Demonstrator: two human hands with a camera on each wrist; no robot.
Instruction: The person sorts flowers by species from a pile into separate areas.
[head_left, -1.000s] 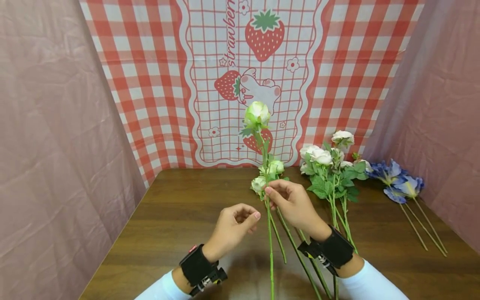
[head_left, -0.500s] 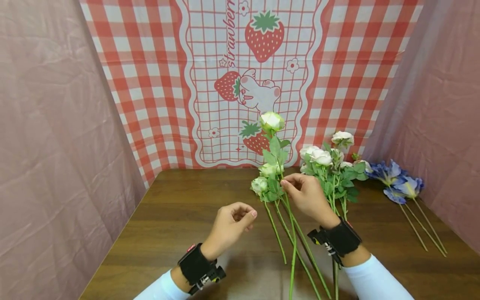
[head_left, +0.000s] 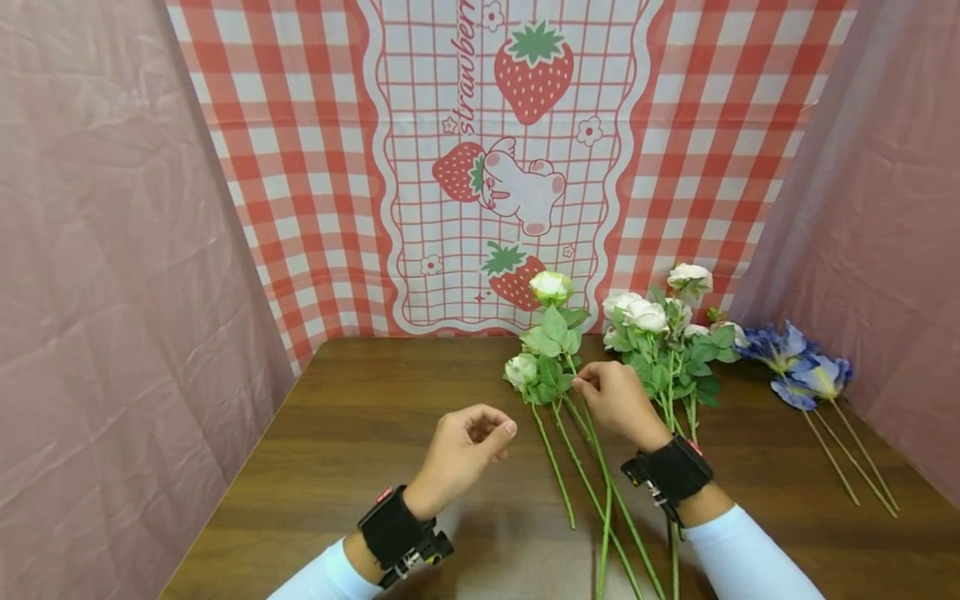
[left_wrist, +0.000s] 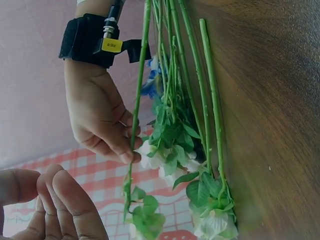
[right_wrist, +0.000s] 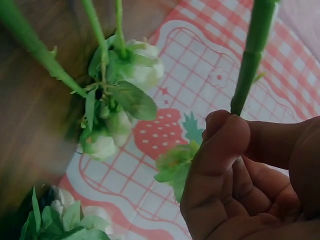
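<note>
My right hand (head_left: 617, 402) pinches the green stem (right_wrist: 251, 52) of a white-and-green artificial rose (head_left: 551, 287) between thumb and index finger. Its bloom points toward the back wall, and the lower stem slants down to the front edge of the view. Under it, more pale green roses (head_left: 521, 372) lie on the table with their stems crossing. My left hand (head_left: 465, 454), fingers loosely curled, hovers left of these stems and holds nothing. In the left wrist view, the held stem (left_wrist: 140, 82) stands apart from the stems lying on the table.
White roses (head_left: 645, 315) with leafy stems lie in a bunch right of my right hand. Blue irises (head_left: 821, 375) lie farther right on the wooden table (head_left: 345, 450). A red-and-white strawberry cloth (head_left: 300, 167) hangs behind, with pink curtains (head_left: 112, 292) at the sides.
My right hand has moved right with the rose and lowered its bloom from upright toward the other pale green roses. The left hand has hardly moved.
</note>
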